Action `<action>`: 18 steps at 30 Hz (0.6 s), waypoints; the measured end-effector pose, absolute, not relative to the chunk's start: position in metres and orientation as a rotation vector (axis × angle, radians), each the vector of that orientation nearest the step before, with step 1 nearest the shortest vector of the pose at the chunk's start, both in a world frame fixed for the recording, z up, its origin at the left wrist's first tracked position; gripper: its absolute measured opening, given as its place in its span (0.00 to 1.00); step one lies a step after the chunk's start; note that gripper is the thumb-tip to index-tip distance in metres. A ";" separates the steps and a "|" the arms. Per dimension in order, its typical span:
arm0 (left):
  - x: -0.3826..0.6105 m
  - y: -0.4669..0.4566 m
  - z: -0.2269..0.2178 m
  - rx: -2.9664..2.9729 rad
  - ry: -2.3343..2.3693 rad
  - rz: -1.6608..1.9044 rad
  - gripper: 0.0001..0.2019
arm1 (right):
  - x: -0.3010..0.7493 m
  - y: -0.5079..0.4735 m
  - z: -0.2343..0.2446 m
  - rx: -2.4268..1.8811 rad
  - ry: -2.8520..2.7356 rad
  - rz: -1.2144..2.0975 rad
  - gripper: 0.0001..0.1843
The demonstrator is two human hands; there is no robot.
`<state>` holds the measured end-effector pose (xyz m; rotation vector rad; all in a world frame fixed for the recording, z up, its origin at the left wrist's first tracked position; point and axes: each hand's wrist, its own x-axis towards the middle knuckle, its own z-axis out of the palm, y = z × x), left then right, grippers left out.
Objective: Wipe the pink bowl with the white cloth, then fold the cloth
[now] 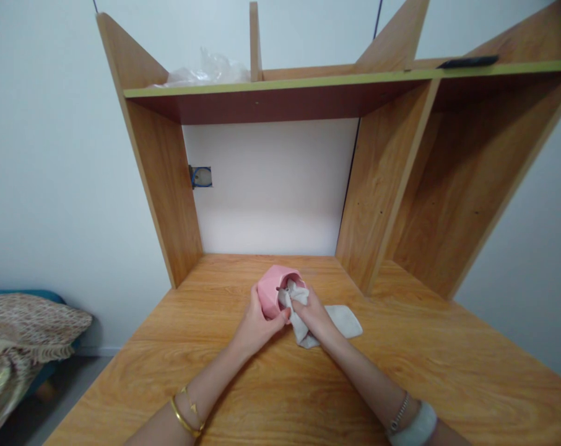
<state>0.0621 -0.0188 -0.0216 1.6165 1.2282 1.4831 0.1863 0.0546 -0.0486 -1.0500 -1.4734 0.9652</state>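
A pink faceted pot (272,289) is tipped on its side above the wooden desk, its opening turned to the right and toward me. My left hand (260,322) is closed around its left side and lower rim, thumb at the rim. In my right hand (314,311) is a light grey cloth (303,331), pinched and pushed partly into the pot's opening. The rest of the cloth hangs below the fingers and spreads over the desk to the right. A small dark bit shows at the mouth of the pot; I cannot make out what it is.
The wooden desk (243,396) carries a hutch with upright side panels (160,186) and a green-edged shelf (280,85). Clear plastic wrapping (208,69) and a dark flat object (469,62) lie on that shelf. An open wall socket box (201,176) is at the back. A patterned blanket (30,325) drapes at far left.
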 end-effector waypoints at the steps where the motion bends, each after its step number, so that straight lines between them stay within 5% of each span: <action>1: 0.061 -0.018 -0.021 1.624 1.252 1.481 0.29 | 0.187 0.056 -0.048 -1.078 -1.466 0.962 0.24; 7: 0.058 -0.018 -0.021 1.773 1.412 1.356 0.31 | 0.200 0.062 -0.040 -1.301 -1.509 0.889 0.41; 18: 0.052 -0.017 -0.019 1.792 1.547 1.296 0.32 | 0.206 0.039 -0.017 -1.457 -1.921 0.234 0.39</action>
